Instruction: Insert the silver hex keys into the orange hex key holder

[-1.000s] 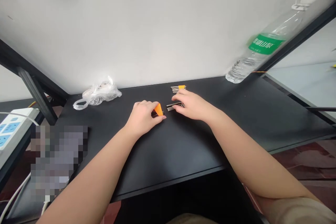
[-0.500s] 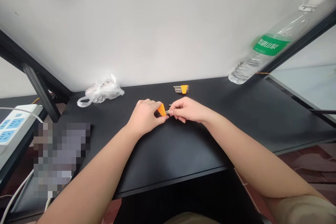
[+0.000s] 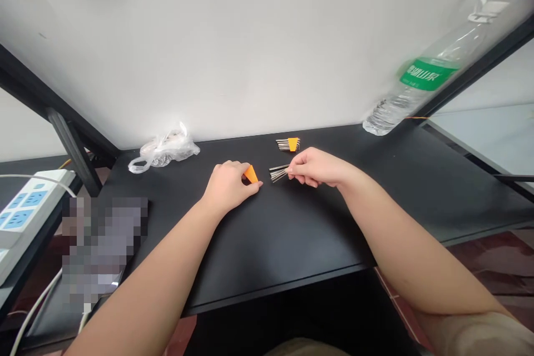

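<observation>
My left hand (image 3: 230, 184) is closed on an orange hex key holder (image 3: 251, 174), gripped between thumb and fingers just above the black table (image 3: 267, 256). To the right, my right hand (image 3: 311, 168) pinches several thin silver hex keys (image 3: 278, 174), their long ends pointing left toward the holder but apart from it. My fingers hide their other ends. Behind my right hand lies a second hex key set (image 3: 287, 144), its silver keys seated in an orange holder.
A clear plastic bag (image 3: 164, 150) lies against the wall at back left. A large water bottle (image 3: 425, 75) with a green label stands at back right. A white power strip (image 3: 31, 200) and a blurred-out flat object (image 3: 108, 245) are at left.
My right hand has moved to the right, drawing the hex keys out of the orange holder. The left hand still grips the holder, slightly further left.
</observation>
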A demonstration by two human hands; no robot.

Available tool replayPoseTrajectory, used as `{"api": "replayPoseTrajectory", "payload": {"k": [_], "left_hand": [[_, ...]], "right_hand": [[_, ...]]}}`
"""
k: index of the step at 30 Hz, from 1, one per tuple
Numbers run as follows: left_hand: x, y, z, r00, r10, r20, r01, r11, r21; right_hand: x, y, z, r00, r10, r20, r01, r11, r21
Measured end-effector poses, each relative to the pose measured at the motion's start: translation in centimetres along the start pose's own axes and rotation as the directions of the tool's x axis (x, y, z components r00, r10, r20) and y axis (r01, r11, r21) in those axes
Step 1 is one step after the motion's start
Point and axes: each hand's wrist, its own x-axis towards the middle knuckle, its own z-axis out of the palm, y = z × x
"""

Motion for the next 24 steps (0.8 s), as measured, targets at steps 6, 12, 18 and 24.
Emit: {"api": "replayPoseTrajectory", "payload": {"k": [6,12,18,24], "left_hand": [[0.1,0.2,-0.2,1.0,-0.01,0.026,0.011,1.0,-0.024],[0.2,0.4,-0.1,0.999,-0.022,0.039,0.023,0.999,-0.034],[0.3,0.5,0.0,0.998,-0.036,0.044,0.038,0.997,-0.064],[0.3,0.6,-0.2,0.998,-0.04,0.054,0.044,0.996,-0.075]], "right_hand": [[0.3,-0.4,0.9,0.998,0.06,0.0,-0.058,0.968,-0.246],[-0.1,-0.8,0.1,0.998,0.064,-0.009,-0.061,0.895,-0.442],[-0.9,-0.4,-0.4,0.99,-0.08,-0.118,0.006,0.851,-0.525],[-0.6,0.2,0.1,0.919,-0.393,-0.038,0.298,0.753,-0.586]]}}
